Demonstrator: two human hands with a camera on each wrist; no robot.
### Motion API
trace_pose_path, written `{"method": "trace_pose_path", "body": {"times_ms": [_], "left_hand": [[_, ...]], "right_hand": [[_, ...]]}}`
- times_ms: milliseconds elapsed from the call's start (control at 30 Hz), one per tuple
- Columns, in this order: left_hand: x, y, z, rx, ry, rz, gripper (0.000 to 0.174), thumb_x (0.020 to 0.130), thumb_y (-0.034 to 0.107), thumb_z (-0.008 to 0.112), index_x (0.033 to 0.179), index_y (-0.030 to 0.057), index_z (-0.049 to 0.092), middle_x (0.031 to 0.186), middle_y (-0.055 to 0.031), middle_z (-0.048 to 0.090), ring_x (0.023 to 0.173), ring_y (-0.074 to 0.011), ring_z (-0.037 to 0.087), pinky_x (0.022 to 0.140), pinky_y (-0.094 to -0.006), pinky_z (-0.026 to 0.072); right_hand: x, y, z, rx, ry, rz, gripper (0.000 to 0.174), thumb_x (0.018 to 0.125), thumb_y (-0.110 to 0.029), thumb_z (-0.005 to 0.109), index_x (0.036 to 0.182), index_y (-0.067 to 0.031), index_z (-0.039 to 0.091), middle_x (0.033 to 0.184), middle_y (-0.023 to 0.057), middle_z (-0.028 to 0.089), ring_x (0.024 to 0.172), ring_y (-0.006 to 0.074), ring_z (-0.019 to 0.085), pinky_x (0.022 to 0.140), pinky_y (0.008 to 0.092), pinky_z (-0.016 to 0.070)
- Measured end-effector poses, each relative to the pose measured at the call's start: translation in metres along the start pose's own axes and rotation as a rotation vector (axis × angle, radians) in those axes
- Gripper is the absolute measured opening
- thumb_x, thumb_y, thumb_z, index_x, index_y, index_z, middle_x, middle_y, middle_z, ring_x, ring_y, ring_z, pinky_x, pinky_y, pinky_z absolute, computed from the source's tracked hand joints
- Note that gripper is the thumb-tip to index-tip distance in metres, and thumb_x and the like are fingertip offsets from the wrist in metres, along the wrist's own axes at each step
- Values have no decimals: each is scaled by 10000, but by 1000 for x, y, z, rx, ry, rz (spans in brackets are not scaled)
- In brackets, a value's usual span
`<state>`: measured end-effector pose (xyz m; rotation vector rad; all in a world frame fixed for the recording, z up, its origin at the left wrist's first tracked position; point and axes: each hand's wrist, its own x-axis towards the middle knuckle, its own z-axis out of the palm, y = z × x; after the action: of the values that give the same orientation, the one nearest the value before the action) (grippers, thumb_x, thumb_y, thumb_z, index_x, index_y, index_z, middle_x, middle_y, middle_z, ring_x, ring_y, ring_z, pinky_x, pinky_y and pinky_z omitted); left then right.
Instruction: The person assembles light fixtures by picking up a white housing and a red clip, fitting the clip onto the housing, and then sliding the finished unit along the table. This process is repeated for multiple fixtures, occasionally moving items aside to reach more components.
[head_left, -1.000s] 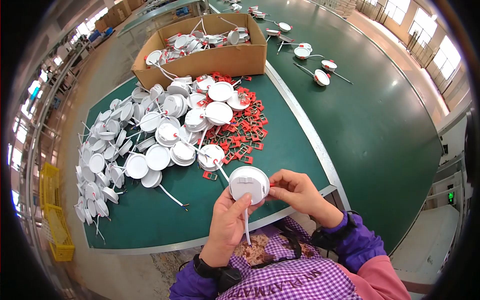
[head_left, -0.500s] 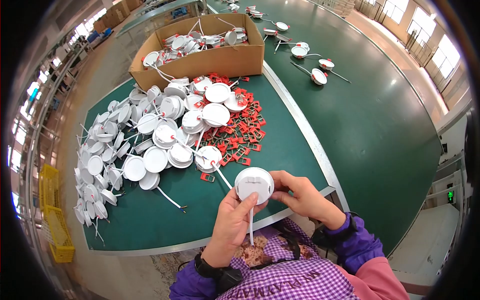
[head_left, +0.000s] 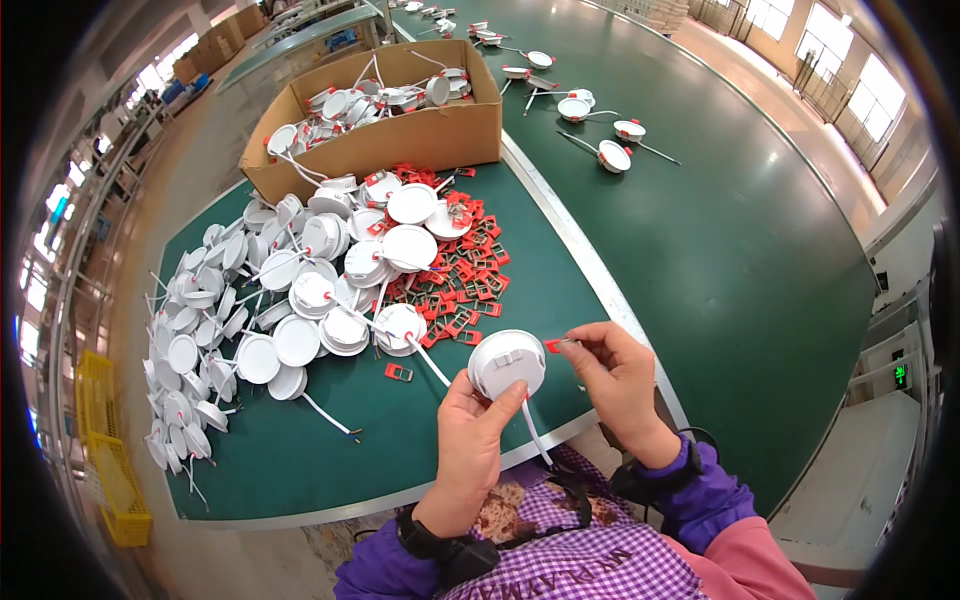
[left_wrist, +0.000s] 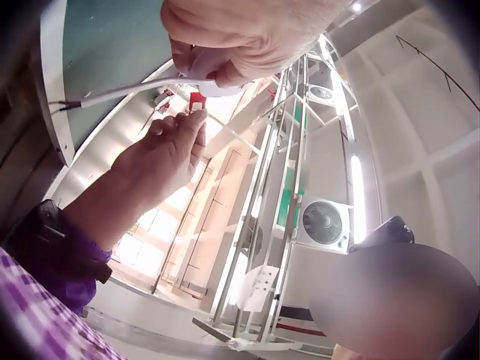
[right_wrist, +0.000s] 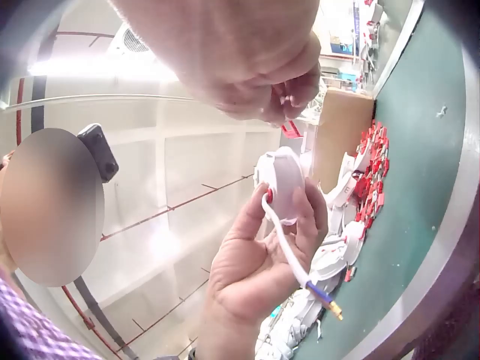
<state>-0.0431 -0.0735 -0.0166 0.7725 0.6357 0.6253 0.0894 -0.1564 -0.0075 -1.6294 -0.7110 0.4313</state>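
My left hand (head_left: 470, 445) grips a round white downlight (head_left: 507, 362) over the table's front edge, thumb across its back and fingers beneath. From the light's rim hangs a white cable (right_wrist: 283, 244), with stripped wire ends in the right wrist view. Just right of the light, my right hand (head_left: 620, 390) pinches a small red clip (head_left: 553, 345) between thumb and forefinger. A narrow gap separates the clip from the light's rim. The clip (left_wrist: 197, 100) also shows at the right hand's fingertips in the left wrist view.
Many white downlights (head_left: 297, 340) are heaped on the green table's left, beside a pile of red clips (head_left: 465, 275). One clip (head_left: 398, 372) lies apart. Behind stands a cardboard box (head_left: 390, 140) of lights. Finished-looking lights (head_left: 614, 156) lie on the green surface (head_left: 740, 260) beyond the metal rail.
My right hand has drawn away from the light's right edge, bringing the red clip into plain view. The light stays in my left hand; its cable has swung to the right.
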Motion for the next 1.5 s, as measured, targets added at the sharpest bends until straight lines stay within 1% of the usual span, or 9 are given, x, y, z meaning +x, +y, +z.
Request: {"method": "trace_pose_path", "body": {"times_ms": [100,400,533,967,1167,1233,1367,1467,1500], "left_hand": [[4,-5,5,7,3,41,312,804,-19,650,1088,-16,519,1055,-85,595,947,-134,575,843,-268,460],[8,-11,7,138,0,229,292,828,-19,622,1100,-17,515,1056,-75,587,968,-126,563,851,-261,450],[9,-14,5,143,-25,220,283,831,-19,619,1095,-20,517,1054,-70,586,964,-121,559,849,-257,445],[11,-22,-1,226,-86,247,287,831,-14,623,1103,-24,531,1051,-64,588,969,-112,552,848,-254,447],[6,-16,1,265,-85,207,271,829,-2,633,1083,-24,541,1026,-59,600,930,-110,566,824,-251,459],[4,-14,3,266,-85,204,265,828,-1,635,1075,-23,543,1019,-59,603,921,-109,569,820,-251,461],[2,-12,4,223,-82,159,234,833,-3,628,1051,-23,545,1014,-63,604,919,-107,569,810,-250,463],[-1,-7,5,180,-77,137,217,841,2,622,1041,-22,543,1003,-63,606,908,-105,570,803,-249,465],[-2,-6,5,167,-76,125,211,846,8,618,1040,-22,540,996,-63,607,902,-104,570,800,-248,465]], "right_hand": [[-8,5,6,7,-22,-78,117,819,-21,637,917,39,617,775,76,636,667,102,608,596,232,492],[-14,3,7,57,-50,-15,125,826,-9,616,937,51,615,802,99,644,689,134,649,606,233,523],[-14,4,8,-3,-33,-81,117,830,-3,606,931,56,610,796,108,638,690,145,656,601,236,525],[-13,6,9,-5,-61,-32,105,843,13,585,933,62,607,765,95,649,684,127,644,604,233,533],[-8,8,7,5,-96,-1,43,832,14,593,865,40,590,742,68,636,651,103,615,581,222,503],[-8,5,6,23,-70,23,57,798,9,617,839,35,588,704,76,613,611,100,589,556,230,478],[-7,3,4,24,-110,5,65,806,5,615,857,28,583,725,68,617,623,101,585,568,232,480],[-3,2,1,181,-147,80,102,811,-19,631,885,21,574,745,63,622,634,109,602,548,227,484],[0,-5,-4,207,-172,209,124,812,-36,640,895,20,568,752,61,623,643,110,611,538,222,487]]}}
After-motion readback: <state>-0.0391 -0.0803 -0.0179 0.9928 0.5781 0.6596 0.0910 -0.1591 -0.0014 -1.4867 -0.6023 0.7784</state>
